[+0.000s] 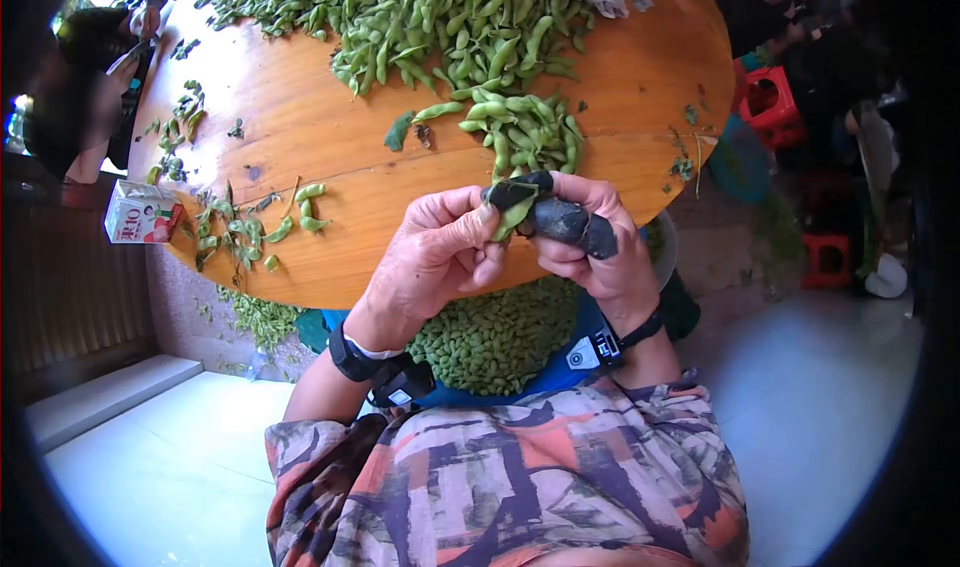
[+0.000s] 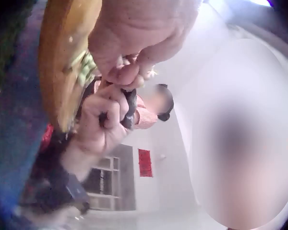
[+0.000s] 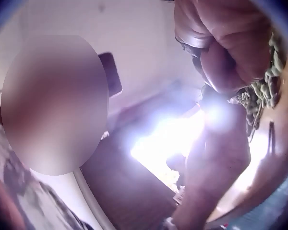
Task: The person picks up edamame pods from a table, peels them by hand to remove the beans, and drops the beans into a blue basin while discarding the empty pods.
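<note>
At the table's near edge, both hands meet over a green soybean pod (image 1: 513,219). My left hand (image 1: 425,249) pinches the pod between thumb and fingers. From the other side my right hand (image 1: 605,267) pinches it, wearing black finger covers (image 1: 562,223). Its fingertips partly hide the pod. Directly below the hands, a heap of shelled green beans (image 1: 490,339) fills a blue container on the lap. A small cluster of pods (image 1: 520,132) lies on the table just beyond the hands. In the left wrist view, the right hand (image 2: 103,120) faces the left one, fingers curled.
A large pile of soybean pods (image 1: 450,27) covers the far side of the round wooden table (image 1: 300,137). Scattered pods and leaf scraps (image 1: 235,232) lie left, near a drink carton (image 1: 140,212). A red stool (image 1: 772,107) stands right; another person (image 1: 90,97) sits at left.
</note>
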The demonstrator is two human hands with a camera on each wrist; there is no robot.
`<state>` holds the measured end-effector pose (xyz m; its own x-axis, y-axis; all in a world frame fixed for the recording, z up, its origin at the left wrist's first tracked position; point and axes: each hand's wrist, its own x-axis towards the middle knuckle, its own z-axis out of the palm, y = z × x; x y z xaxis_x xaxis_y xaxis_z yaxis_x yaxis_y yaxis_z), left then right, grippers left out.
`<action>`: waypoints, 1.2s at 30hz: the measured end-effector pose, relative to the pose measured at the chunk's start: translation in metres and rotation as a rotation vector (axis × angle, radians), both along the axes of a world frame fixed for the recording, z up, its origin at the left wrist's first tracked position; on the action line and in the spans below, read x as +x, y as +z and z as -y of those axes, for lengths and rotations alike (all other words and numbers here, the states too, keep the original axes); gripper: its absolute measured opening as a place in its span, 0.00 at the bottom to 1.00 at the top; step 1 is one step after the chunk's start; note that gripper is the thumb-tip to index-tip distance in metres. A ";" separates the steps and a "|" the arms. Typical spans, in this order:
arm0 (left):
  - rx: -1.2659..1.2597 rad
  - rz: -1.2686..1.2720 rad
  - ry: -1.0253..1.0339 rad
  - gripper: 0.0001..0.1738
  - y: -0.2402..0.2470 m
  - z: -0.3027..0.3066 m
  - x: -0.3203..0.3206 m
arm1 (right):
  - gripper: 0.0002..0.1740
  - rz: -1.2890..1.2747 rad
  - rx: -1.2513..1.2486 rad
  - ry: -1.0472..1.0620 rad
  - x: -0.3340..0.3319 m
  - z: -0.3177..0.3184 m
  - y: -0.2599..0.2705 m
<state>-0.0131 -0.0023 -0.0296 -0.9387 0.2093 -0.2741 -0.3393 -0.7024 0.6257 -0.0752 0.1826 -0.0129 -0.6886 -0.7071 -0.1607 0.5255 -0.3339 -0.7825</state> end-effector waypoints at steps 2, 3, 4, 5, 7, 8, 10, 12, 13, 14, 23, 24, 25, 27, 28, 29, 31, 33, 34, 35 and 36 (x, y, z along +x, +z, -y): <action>0.192 -0.108 -0.059 0.09 -0.001 -0.004 0.000 | 0.23 0.089 -0.046 0.048 -0.004 -0.003 0.000; 0.158 -0.104 -0.056 0.10 0.003 -0.007 0.002 | 0.23 0.083 -0.051 0.049 -0.004 -0.003 0.004; 0.153 -0.108 -0.057 0.10 0.008 -0.009 0.002 | 0.22 -0.016 0.047 0.009 -0.001 -0.003 0.010; -0.029 -0.124 -0.026 0.10 0.015 -0.010 0.001 | 0.22 -0.113 0.146 -0.032 0.000 -0.004 0.015; -0.152 -0.095 0.037 0.09 0.020 -0.011 0.001 | 0.20 -0.248 0.184 -0.108 0.007 -0.007 0.012; -0.159 -0.100 0.037 0.09 0.018 -0.010 -0.001 | 0.19 -0.382 0.220 -0.181 0.009 -0.008 0.011; -0.186 -0.128 0.140 0.08 0.013 -0.006 -0.003 | 0.18 -0.339 0.256 -0.155 0.012 -0.013 0.020; -0.247 -0.111 0.157 0.08 0.014 -0.014 -0.002 | 0.17 -0.284 0.298 -0.128 0.013 -0.014 0.023; -0.285 -0.114 0.150 0.07 0.013 -0.018 -0.002 | 0.17 -0.250 0.269 -0.106 0.014 -0.012 0.022; -0.321 -0.117 0.143 0.07 0.013 -0.021 -0.002 | 0.17 -0.217 0.243 -0.083 0.015 -0.012 0.022; -0.335 -0.086 0.193 0.09 0.005 -0.026 0.000 | 0.14 -0.229 0.209 -0.072 0.011 -0.016 0.015; -0.172 -0.050 0.123 0.09 0.004 -0.024 0.000 | 0.13 -0.180 0.161 -0.039 0.009 -0.018 0.015; -0.065 -0.025 0.083 0.09 0.004 -0.025 0.002 | 0.13 -0.176 0.162 -0.043 0.008 -0.019 0.014; 0.025 -0.007 0.052 0.09 0.003 -0.028 0.004 | 0.13 0.037 -0.077 -0.006 0.006 -0.021 0.009; 0.117 0.010 0.028 0.08 0.003 -0.029 0.005 | 0.13 0.038 -0.078 -0.008 0.007 -0.022 0.010; 0.116 0.011 0.028 0.08 0.003 -0.029 0.006 | 0.13 -0.017 -0.018 -0.010 0.008 -0.023 0.012; -0.020 0.013 0.056 0.05 0.004 -0.029 0.009 | 0.12 -0.066 0.039 -0.013 0.012 -0.023 0.016; -0.225 -0.084 0.106 0.06 0.011 -0.037 0.010 | 0.11 -0.276 0.276 -0.116 0.019 -0.020 0.018; -0.427 -0.181 0.159 0.08 0.014 -0.040 0.012 | 0.11 -0.276 0.273 -0.116 0.022 -0.019 0.018; -0.477 -0.168 0.171 0.09 0.012 -0.040 0.014 | 0.11 -0.317 0.331 -0.131 0.025 -0.019 0.018; -0.483 -0.167 0.173 0.09 0.012 -0.041 0.016 | 0.11 -0.356 0.386 -0.144 0.027 -0.018 0.018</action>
<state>0.0027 0.0384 -0.0181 -0.9873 -0.0648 -0.1451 -0.1127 -0.3583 0.9268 -0.0479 0.2010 0.0051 -0.8335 -0.5372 -0.1290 0.1753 -0.0357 -0.9839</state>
